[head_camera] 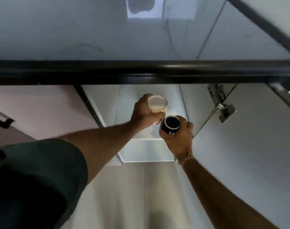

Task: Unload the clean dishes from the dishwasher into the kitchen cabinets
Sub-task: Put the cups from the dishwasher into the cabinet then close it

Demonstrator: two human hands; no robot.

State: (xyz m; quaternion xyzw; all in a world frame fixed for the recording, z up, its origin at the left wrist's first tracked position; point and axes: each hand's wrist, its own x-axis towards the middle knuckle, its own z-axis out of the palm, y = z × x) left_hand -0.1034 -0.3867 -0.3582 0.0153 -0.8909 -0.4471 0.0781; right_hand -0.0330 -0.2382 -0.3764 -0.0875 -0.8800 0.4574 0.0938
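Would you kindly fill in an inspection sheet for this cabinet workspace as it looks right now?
Surface: white cabinet shelf, brightly lit, seen from below.
Job's things: white patterned cup and dark cup, held side by side at the cabinet opening, neither set down yet.
Clutter: nothing seen.
Hands: left hand grips the white patterned cup; right hand grips the dark cup.
Cables: nothing seen.
Surroundings: open cabinet door with a metal hinge on the right; black bar running across above the opening.
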